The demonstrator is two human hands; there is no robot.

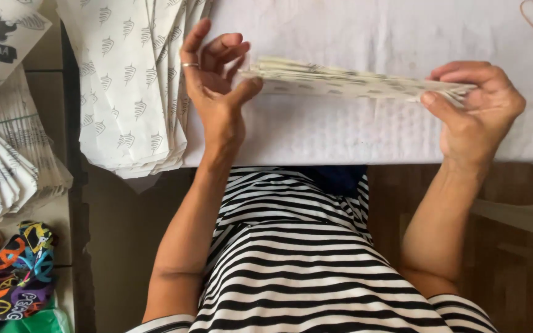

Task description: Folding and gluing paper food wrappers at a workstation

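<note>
Stack: flat bundle of printed paper bags [353, 82], held level at upper centre of the frame
Left hand [214, 83]: grip pinching its left end
Right hand [476, 111]: grip pinching its right end
Bench [340, 135]: white, beneath

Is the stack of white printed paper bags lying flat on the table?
No, both hands, left hand and right hand, hold the stack of white printed paper bags by its ends.

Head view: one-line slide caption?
Left hand and right hand hold a flat stack of white patterned paper bags edge-on above a white table.
</note>
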